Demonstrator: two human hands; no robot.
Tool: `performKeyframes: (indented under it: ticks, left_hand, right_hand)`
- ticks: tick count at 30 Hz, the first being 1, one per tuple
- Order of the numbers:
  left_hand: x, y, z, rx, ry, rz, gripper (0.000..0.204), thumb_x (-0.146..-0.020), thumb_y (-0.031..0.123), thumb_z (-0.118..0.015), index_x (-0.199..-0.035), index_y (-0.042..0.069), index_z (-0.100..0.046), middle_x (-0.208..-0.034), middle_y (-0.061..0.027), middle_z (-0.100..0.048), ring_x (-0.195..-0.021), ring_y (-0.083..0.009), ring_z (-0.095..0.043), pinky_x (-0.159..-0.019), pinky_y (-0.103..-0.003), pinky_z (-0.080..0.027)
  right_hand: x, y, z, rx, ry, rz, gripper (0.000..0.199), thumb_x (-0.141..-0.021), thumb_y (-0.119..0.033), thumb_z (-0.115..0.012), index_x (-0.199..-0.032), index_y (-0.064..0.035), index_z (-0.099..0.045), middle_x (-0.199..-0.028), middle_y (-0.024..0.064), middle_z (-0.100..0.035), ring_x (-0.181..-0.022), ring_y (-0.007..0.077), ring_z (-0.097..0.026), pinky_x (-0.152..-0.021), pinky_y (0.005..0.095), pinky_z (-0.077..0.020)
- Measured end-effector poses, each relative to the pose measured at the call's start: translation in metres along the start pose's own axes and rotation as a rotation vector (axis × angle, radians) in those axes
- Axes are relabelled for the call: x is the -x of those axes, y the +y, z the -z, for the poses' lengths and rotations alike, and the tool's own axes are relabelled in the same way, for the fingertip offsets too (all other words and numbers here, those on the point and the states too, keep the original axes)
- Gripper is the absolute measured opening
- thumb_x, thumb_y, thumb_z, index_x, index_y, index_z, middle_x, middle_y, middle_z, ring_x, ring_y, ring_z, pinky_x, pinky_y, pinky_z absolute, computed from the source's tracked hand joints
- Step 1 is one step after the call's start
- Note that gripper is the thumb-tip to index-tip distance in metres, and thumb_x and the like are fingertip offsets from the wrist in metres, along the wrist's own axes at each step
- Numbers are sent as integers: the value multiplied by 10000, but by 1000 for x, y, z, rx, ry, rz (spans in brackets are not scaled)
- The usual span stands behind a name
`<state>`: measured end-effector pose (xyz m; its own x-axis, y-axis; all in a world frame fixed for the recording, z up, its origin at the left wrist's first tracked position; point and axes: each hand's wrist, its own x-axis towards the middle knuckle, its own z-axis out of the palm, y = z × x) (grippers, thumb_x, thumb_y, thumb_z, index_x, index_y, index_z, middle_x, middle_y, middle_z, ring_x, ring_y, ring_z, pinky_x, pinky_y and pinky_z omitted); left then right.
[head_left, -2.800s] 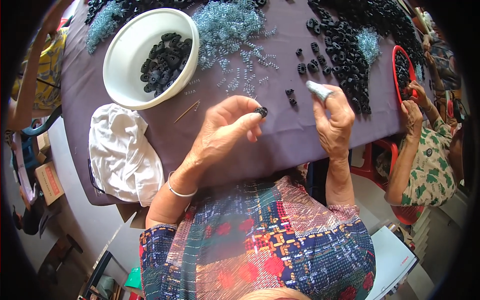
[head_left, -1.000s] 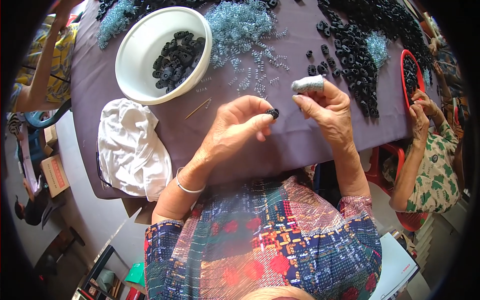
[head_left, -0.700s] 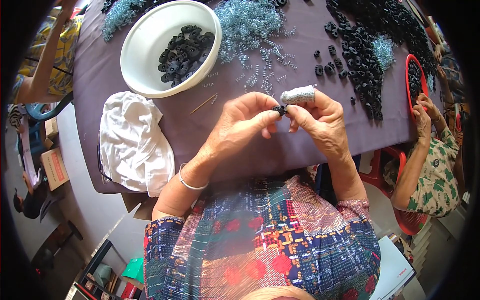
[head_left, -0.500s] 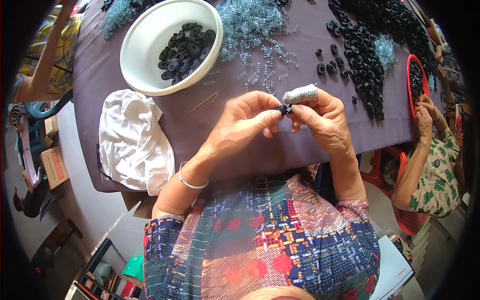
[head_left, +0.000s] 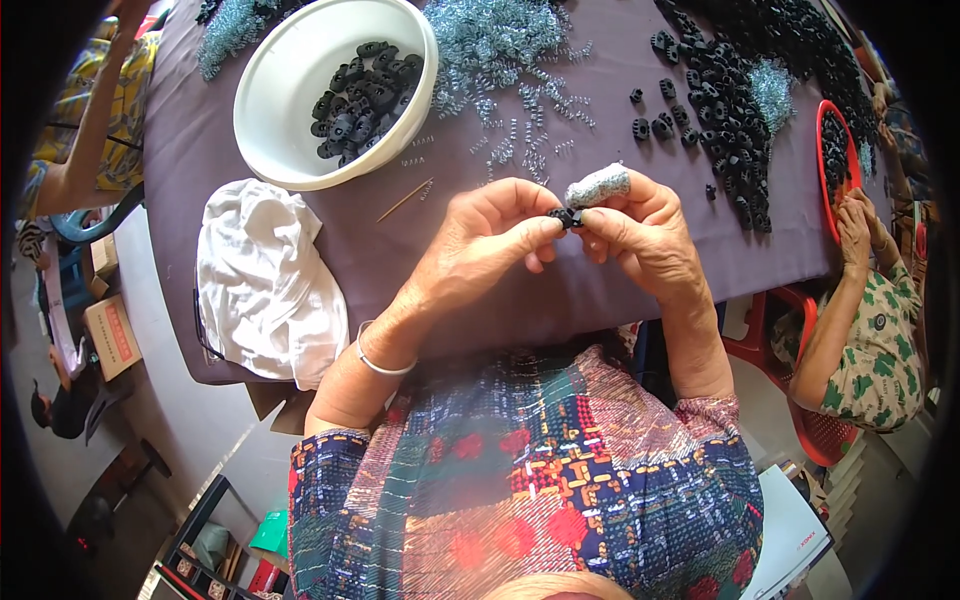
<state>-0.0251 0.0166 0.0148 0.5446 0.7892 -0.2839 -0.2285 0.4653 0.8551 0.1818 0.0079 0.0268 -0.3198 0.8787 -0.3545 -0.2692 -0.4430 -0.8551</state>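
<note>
In front of me, above the table's near edge, both hands meet at a small black plastic cord lock (head_left: pixel 566 217). My left hand (head_left: pixel 485 228) pinches its left end between thumb and forefinger. My right hand (head_left: pixel 643 235) closes on the other end, its forefinger wrapped in a grey-white covering. The fingertips hide much of the piece. Beyond my left hand stands a white bowl (head_left: pixel 262 140) with several black cord lock parts (head_left: pixel 370 100) inside. Small metal springs (head_left: pixel 500 45) lie in a heap past my hands, some scattered nearer. More black parts (head_left: pixel 715 110) are piled toward the far right.
A thin wooden stick (head_left: pixel 405 200) lies below the bowl. White cloth (head_left: pixel 265 285) covers the table's left corner. At the right, another person's hands (head_left: pixel 862 225) are at a red basket (head_left: pixel 826 150). A red chair (head_left: pixel 815 430) stands by that person.
Both hands stay nearly in place, and the two ends at my fingertips look closer together. The view has shifted slightly.
</note>
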Motion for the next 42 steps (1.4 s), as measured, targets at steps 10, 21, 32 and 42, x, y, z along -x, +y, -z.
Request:
performKeyframes:
  ticks: [10, 21, 32, 42]
  left_hand:
    - [0, -1, 0, 28, -19, 12, 196, -898, 104, -635, -1038, -27, -598, -912, -44, -630, -778, -94, -605, -659, -230, -512]
    - [0, 0, -1, -37, -17, 2, 200, -902, 110, -628, -1042, -30, -596, -915, -52, -632, -795, -106, -610, -688, -246, -511]
    - [2, -2, -8, -165, 56, -42, 190, -901, 92, -631, -1040, -33, -595, -896, -35, -630, -768, -79, -592, -681, -225, -508]
    - [4, -5, -11, -210, 118, -62, 173, -912, 94, -616, -1041, -19, -593, -887, -22, -633, -771, -69, -592, -690, -217, -504]
  right_hand:
    - [5, -5, -4, 112, 96, 74, 171, -845, -8, -657, -1012, 26, -638, -804, 72, -655, -647, 108, -588, -549, 245, -484]
    - [4, -4, -4, 128, 65, 64, 154, -840, -22, -670, -986, 15, -638, -810, 63, -653, -643, 97, -582, -550, 234, -479]
    - [4, -3, -4, 179, 64, 84, 148, -850, -63, -674, -985, -6, -650, -815, 18, -646, -677, 72, -576, -590, 219, -490]
    - [4, -2, -4, 200, 91, 15, 156, -848, -72, -686, -983, -2, -653, -822, 22, -665, -672, 72, -592, -610, 214, -503]
